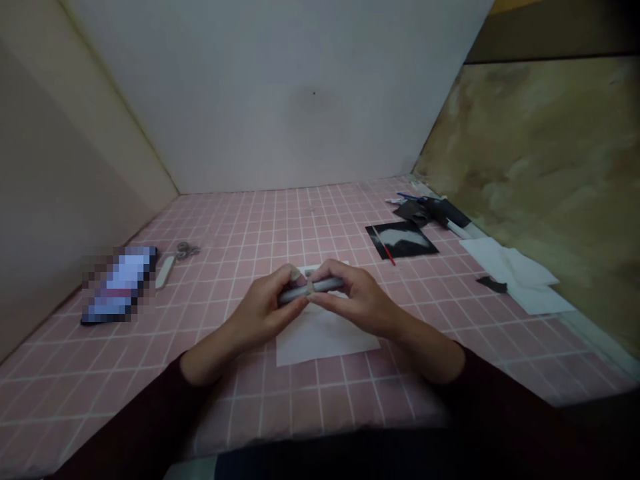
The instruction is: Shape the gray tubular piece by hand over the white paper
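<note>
Both of my hands are closed on a thin greyish-white roll (295, 293), held level just above the table. A narrow beige band crosses its middle. My left hand (257, 303) grips the left part, with the thumb along the near side. On the right part, my right hand (367, 300) has the thumb below and the fingers over the far side. The fingertips of both hands meet near the band and hide some of the roll. Under the hands lies a white sheet of paper (327, 337), partly covered by them.
A pink checked cloth (240, 230) covers the table. To the left are a blurred phone (120, 283), a white strip (165, 272) and a small grey looped item (184, 250). At right lie a black sheet (425, 247), a red stick (390, 255), black scraps (414, 212) and white papers (517, 273).
</note>
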Tool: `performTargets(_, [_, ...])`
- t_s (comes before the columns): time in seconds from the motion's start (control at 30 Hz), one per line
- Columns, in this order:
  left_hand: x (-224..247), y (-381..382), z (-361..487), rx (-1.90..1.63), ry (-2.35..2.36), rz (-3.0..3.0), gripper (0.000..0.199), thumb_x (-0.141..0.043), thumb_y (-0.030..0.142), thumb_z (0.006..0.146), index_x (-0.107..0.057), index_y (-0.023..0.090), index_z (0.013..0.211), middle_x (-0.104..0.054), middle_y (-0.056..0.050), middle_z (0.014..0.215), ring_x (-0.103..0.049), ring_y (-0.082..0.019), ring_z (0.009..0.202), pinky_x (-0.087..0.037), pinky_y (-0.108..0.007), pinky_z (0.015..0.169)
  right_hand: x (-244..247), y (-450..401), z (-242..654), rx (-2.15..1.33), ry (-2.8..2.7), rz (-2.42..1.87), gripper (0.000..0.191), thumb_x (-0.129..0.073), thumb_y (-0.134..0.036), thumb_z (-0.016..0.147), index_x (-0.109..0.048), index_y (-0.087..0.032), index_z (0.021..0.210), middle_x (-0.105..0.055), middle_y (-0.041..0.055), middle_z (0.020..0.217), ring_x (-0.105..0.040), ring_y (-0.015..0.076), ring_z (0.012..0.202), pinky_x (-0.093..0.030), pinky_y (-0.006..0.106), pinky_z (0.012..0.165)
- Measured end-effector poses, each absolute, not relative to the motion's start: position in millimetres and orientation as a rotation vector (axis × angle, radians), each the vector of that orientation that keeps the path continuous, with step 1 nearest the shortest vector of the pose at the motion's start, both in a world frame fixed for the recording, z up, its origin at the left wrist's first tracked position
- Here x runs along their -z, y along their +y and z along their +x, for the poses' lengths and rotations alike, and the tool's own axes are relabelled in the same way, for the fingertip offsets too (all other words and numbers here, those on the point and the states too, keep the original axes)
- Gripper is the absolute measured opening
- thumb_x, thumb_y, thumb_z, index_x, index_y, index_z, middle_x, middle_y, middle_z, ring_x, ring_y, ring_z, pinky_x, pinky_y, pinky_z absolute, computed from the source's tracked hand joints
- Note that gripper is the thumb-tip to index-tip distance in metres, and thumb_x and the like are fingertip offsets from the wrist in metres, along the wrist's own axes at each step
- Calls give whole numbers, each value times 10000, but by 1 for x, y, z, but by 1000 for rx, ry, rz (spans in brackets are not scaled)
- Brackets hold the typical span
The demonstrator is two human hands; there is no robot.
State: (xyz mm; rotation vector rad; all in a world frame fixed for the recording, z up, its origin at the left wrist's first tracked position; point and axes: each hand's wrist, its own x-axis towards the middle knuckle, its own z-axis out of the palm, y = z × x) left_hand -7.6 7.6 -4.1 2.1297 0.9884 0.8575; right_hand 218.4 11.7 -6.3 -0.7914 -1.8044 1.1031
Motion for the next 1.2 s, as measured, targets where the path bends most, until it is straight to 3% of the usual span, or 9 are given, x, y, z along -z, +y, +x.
performTargets(0.13, [5, 9, -10, -862, 967, 2051, 167, -600, 340, 944, -532, 188, 930, -446, 45, 717, -380, -102, 596, -308, -242, 545, 4, 13, 220, -1136, -1684, -774, 166, -753, -277, 831, -637, -192, 913, -615, -9, 818, -587, 124, 741, -474, 273, 692])
performTargets(0.3, [3, 12, -12, -818, 877, 2041, 171, -585, 330, 957, -591, 173, 891, -525, 7, 780, -475, -123, 698, -362, -253, 620, 3, 12, 223, -1111, -1823, -798, 131, -750, -249, 824, -649, -195, 886, -626, -4, 838, -593, 131, 769, -473, 279, 714])
performTargets(0.63, [2, 18, -16, -796, 893, 1984, 261, -560, 360, 969, -579, 167, 795, -496, 9, 737, -444, -125, 677, -351, -257, 618, 3, 13, 226, -1087, -1779, -777, 138, -746, -265, 843, -665, -195, 930, -638, 1, 854, -590, 127, 761, -480, 279, 713])
performTargets(0.8, [1, 18, -16, -803, 896, 1990, 239, -574, 360, 964, -593, 166, 824, -507, 5, 756, -458, -129, 694, -355, -257, 624, 3, 13, 226, -1092, -1796, -767, 134, -739, -271, 850, -677, -192, 938, -642, 8, 865, -599, 133, 787, -488, 289, 742])
performTargets(1.2, [2, 17, -16, -899, 953, 1980, 196, -595, 347, 948, -591, 174, 856, -469, 23, 723, -405, -115, 641, -305, -257, 584, 4, 21, 230, -1316, -1568, -787, 201, -779, -314, 804, -666, -176, 896, -655, 0, 783, -596, 117, 714, -476, 259, 645])
